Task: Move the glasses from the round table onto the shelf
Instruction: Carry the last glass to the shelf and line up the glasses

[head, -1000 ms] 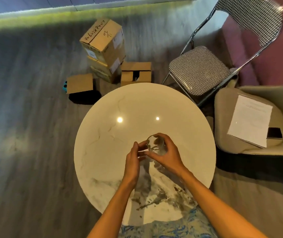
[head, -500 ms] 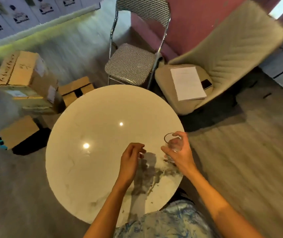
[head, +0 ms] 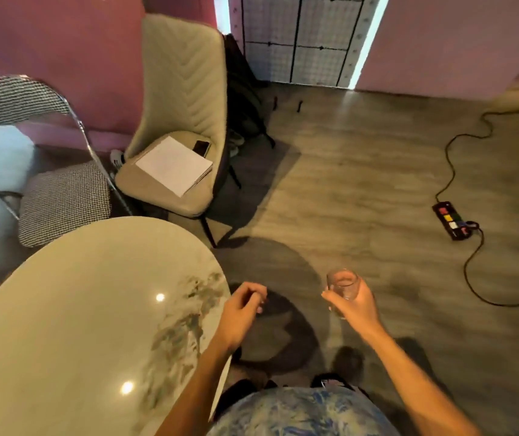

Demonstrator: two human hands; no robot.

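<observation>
round tabletop (head: 63, 309) on the left. left hand (head: 239, 313) hangs just past its edge, fingers (head: 253, 292) loosely curled, holding nothing. further right, over the floor (head: 377, 190), the glass (head: 343, 283) sits upright, gripped in the right hand (head: 354, 306), clear of the tabletop.
</observation>
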